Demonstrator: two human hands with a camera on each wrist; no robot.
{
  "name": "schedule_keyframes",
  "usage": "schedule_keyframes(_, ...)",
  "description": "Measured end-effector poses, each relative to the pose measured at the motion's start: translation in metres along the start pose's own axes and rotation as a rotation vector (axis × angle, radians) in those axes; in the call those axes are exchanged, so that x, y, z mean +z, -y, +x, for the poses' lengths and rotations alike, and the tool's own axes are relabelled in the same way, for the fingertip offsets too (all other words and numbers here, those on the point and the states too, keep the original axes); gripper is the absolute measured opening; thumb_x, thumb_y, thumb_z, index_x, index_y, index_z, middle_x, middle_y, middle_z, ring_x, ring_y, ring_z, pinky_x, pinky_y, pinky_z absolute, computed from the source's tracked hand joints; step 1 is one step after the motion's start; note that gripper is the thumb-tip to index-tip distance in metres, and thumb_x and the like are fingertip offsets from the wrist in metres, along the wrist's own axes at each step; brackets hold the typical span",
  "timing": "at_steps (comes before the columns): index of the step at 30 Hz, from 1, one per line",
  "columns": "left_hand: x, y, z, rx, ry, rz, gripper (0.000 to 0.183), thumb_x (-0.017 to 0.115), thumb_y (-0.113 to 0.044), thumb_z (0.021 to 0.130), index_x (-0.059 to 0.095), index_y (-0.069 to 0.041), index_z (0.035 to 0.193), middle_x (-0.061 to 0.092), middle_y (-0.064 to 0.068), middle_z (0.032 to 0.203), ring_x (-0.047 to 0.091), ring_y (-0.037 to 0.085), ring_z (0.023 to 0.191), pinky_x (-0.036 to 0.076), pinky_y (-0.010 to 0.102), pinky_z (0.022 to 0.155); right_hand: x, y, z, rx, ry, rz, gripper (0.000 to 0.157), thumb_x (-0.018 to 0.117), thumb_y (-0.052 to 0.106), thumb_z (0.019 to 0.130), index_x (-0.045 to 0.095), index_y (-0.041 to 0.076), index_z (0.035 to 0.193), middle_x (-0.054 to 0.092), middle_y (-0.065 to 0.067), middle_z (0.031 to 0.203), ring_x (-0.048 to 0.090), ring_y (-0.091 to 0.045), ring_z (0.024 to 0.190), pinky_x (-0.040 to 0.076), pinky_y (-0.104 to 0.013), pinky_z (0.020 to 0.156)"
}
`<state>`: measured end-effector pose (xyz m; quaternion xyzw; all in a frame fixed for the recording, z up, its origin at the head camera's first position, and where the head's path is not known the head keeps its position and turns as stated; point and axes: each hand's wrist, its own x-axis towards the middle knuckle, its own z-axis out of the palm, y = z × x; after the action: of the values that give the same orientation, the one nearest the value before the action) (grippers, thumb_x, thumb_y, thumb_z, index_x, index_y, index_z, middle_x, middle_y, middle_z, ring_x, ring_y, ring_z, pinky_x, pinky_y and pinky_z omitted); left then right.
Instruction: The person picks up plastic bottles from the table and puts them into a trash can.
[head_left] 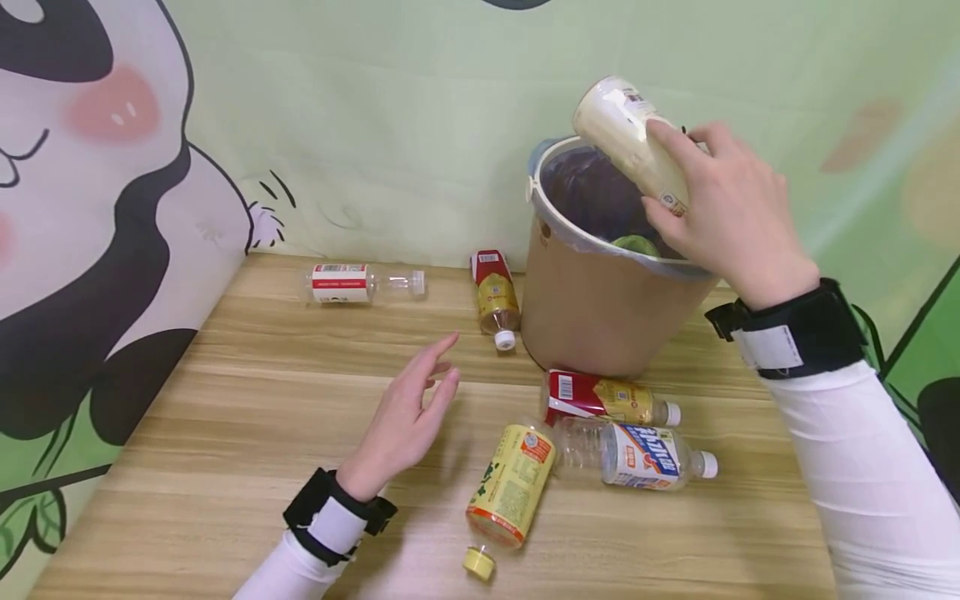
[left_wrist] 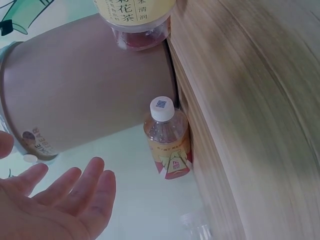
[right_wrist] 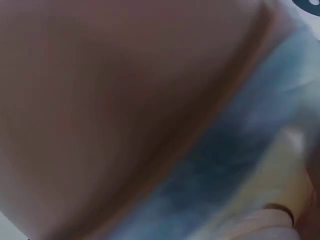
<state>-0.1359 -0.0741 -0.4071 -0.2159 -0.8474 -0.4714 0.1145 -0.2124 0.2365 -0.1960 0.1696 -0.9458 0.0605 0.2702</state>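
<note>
My right hand [head_left: 738, 208] grips a cream-coloured bottle [head_left: 626, 137] over the mouth of a brown bin [head_left: 600, 308]. The bottle is tilted, its base pointing up and left, while its neck end is hidden by the hand. A bluish liner [head_left: 577, 237] lines the bin, and something green [head_left: 636, 244] shows inside. In the right wrist view the bin wall and liner are blurred. My left hand [head_left: 401, 417] hovers over the table with fingers extended and nothing in it. Nearest to it lies a yellow-labelled bottle [head_left: 513, 483] with a yellow cap.
On the wooden table [head_left: 247, 433], a clear bottle with a red-and-white label [head_left: 341, 283] lies at the back left. One red-and-gold bottle [head_left: 495, 292] lies left of the bin, another [head_left: 600, 398] in front. Beside that lies a blue-and-white-labelled bottle [head_left: 645, 456]. A panda-print backdrop [head_left: 375, 125] hangs behind.
</note>
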Motion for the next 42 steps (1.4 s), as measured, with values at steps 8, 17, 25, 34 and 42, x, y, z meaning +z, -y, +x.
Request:
schedule_keyframes(8, 0.000, 0.000, -0.002, -0.003, 0.028, 0.006, 0.049, 0.042, -0.032, 0.101, 0.038, -0.010, 0.144, 0.042, 0.006, 0.145, 0.055, 0.024, 0.115, 0.048, 0.044, 0.094, 0.009, -0.009, 0.002, -0.015, -0.153, 0.012, 0.050, 0.059, 0.032, 0.090, 0.053, 0.005, 0.132, 0.054, -0.026, 0.118, 0.049, -0.047, 0.102, 0.041, -0.062, 0.075)
schedule_keyframes(17, 0.001, 0.000, -0.001, -0.001, 0.025, 0.007, 0.049, 0.042, -0.035, 0.101, 0.037, -0.014, 0.145, 0.043, 0.004, 0.144, 0.054, 0.020, 0.115, 0.048, 0.044, 0.094, 0.008, -0.006, -0.002, 0.019, -0.202, 0.062, 0.041, 0.053, 0.030, 0.093, 0.061, 0.003, 0.122, 0.060, -0.021, 0.112, 0.054, -0.043, 0.097, 0.042, -0.063, 0.068)
schedule_keyframes(25, 0.001, 0.000, -0.002, 0.006, 0.022, 0.001, 0.048, 0.043, -0.032, 0.101, 0.038, -0.011, 0.144, 0.043, 0.006, 0.144, 0.054, 0.022, 0.115, 0.048, 0.046, 0.094, 0.006, 0.001, -0.010, 0.006, -0.209, 0.106, 0.037, 0.054, 0.027, 0.093, 0.063, 0.002, 0.119, 0.062, -0.021, 0.108, 0.055, -0.041, 0.095, 0.043, -0.061, 0.068)
schedule_keyframes(34, 0.002, 0.005, -0.001, 0.014, 0.013, 0.022, 0.048, 0.048, -0.030, 0.099, 0.039, -0.014, 0.143, 0.044, 0.008, 0.143, 0.055, 0.024, 0.113, 0.049, 0.047, 0.092, 0.009, 0.022, -0.033, -0.123, -0.344, 0.223, 0.030, 0.053, 0.020, 0.092, 0.066, -0.001, 0.110, 0.063, -0.018, 0.102, 0.058, -0.033, 0.091, 0.046, -0.047, 0.068)
schedule_keyframes(42, 0.003, 0.010, 0.004, -0.029, 0.007, 0.015, 0.046, 0.050, -0.023, 0.098, 0.042, -0.009, 0.141, 0.045, 0.010, 0.142, 0.056, 0.027, 0.112, 0.049, 0.047, 0.092, 0.030, 0.039, -0.059, -0.094, -0.435, 0.414, 0.025, 0.054, 0.010, 0.087, 0.068, -0.001, 0.104, 0.065, -0.013, 0.100, 0.059, -0.023, 0.083, 0.048, -0.036, 0.069)
